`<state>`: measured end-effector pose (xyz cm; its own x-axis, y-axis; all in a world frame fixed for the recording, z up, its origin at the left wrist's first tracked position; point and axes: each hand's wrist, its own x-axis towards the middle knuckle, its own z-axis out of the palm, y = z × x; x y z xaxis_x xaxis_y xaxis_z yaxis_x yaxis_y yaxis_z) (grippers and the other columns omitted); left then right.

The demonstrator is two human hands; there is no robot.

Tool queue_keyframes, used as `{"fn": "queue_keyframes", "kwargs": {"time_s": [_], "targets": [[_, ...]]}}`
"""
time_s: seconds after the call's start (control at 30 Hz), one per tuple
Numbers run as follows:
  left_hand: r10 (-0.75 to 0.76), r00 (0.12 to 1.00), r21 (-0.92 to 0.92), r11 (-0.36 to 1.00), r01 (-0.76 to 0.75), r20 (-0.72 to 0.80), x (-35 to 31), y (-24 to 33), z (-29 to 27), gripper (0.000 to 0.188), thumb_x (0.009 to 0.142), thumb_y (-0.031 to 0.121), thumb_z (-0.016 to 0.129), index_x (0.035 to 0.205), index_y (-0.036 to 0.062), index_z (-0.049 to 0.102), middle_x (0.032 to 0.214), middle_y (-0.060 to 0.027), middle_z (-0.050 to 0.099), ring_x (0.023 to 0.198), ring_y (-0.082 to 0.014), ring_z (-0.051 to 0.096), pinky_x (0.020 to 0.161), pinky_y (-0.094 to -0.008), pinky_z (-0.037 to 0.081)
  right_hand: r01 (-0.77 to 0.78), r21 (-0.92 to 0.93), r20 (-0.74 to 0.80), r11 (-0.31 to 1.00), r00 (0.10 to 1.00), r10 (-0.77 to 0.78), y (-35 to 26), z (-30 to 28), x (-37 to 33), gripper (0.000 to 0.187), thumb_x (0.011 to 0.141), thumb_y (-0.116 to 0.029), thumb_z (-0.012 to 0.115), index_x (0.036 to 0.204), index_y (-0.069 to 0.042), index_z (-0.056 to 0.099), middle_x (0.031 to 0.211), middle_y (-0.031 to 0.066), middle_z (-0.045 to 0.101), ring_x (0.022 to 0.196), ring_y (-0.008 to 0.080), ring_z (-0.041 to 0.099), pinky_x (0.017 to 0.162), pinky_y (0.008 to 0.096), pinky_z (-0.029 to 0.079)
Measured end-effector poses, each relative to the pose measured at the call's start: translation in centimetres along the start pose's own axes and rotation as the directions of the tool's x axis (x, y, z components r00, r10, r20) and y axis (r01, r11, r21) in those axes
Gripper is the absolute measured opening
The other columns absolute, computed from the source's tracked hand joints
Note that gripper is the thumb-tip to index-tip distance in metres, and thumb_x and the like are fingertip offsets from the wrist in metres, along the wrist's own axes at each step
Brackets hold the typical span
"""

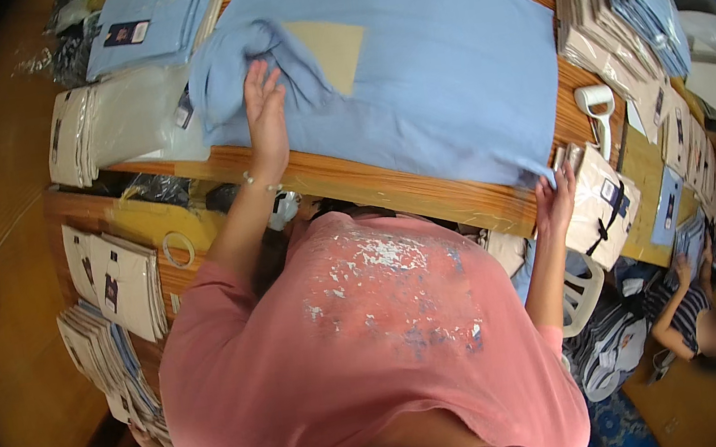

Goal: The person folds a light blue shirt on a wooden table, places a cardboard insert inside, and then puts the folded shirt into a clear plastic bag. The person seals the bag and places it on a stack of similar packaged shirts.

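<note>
A light blue garment (454, 57) is spread across the wooden table, with its left part bunched up in folds. On top of it lies a beige rectangular board (333, 50), its left side partly covered by the folds. My left hand (267, 113) rests against the bunched fabric, fingers stretched out and holding nothing I can see. At the table's near right corner, my right hand (556, 197) pinches the garment's lower right edge between thumb and fingers.
A white-handled lint roller (598, 106) lies right of the garment. Stacks of folded beige clothes (609, 32) and packed blue ones (155, 24) flank the table. A tape roll (179, 249) sits on a lower shelf at left. Another person (686, 311) is at far right.
</note>
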<state>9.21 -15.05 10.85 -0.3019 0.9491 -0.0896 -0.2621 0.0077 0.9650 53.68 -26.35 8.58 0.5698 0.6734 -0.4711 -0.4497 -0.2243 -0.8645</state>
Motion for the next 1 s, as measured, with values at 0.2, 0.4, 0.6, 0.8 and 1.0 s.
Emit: {"fn": "queue_keyframes", "kwargs": {"time_s": [0.2,0.4,0.6,0.8,1.0], "targets": [[0.116,0.617,0.537,0.387,-0.750,0.778,6.8,-4.7,2.9,0.031,0.083,0.016,0.059,0.112,0.0050,0.053,0.129,-0.0121,0.046,0.120,-0.0256,0.042,0.106,-0.0396,0.028,-0.062,0.044,0.106,0.997,0.993,0.057,-0.4,1.0,5.2,0.032,0.091,-0.021,0.055,0.115,-0.001,0.051,0.110,0.0104,0.058,0.095,0.0240,0.063,0.069,0.0321,0.056],[-0.235,0.553,0.601,0.329,-0.728,0.799,10.4,-4.3,3.5,0.022,0.081,0.016,0.062,0.097,0.0027,0.057,0.108,-0.0120,0.058,0.101,-0.0287,0.053,0.089,-0.0372,0.041,-0.072,-0.004,0.259,0.997,0.963,0.071,-2.7,3.2,6.7,0.036,0.092,-0.025,0.050,0.118,0.000,0.048,0.118,0.0183,0.055,0.106,0.0252,0.058,0.077,0.0347,0.055],[-0.036,0.622,0.605,0.281,-0.745,0.782,11.3,-5.7,5.1,0.015,0.080,0.014,0.062,0.085,0.0032,0.052,0.082,-0.0123,0.060,0.076,-0.0297,0.057,0.077,-0.0388,0.041,-0.069,-0.062,0.191,0.996,0.978,0.080,-2.6,4.7,7.8,0.041,0.091,-0.026,0.052,0.121,0.000,0.045,0.120,0.0180,0.055,0.109,0.0245,0.056,0.087,0.0378,0.048],[0.189,0.539,0.528,0.111,-0.842,0.821,10.9,-7.6,5.5,0.015,0.081,0.015,0.062,0.088,0.0039,0.054,0.086,-0.0108,0.061,0.084,-0.0280,0.057,0.075,-0.0393,0.044,0.365,-0.451,0.136,0.814,0.930,-0.342,2.4,5.8,9.5,0.073,0.085,-0.029,0.060,0.139,0.004,0.024,0.141,0.0191,0.034,0.133,0.0259,0.030,0.108,0.0446,0.022],[0.306,0.540,0.523,0.141,-0.840,0.784,10.6,-8.8,5.2,0.020,0.079,0.013,0.064,0.096,0.0034,0.059,0.096,-0.0080,0.062,0.092,-0.0263,0.057,0.082,-0.0372,0.045,0.407,-0.881,0.473,-0.243,0.738,-0.480,6.7,6.4,6.5,0.065,0.089,-0.040,0.052,0.141,-0.010,0.030,0.147,0.0142,0.025,0.137,0.0296,0.020,0.107,0.0553,0.013]]}}
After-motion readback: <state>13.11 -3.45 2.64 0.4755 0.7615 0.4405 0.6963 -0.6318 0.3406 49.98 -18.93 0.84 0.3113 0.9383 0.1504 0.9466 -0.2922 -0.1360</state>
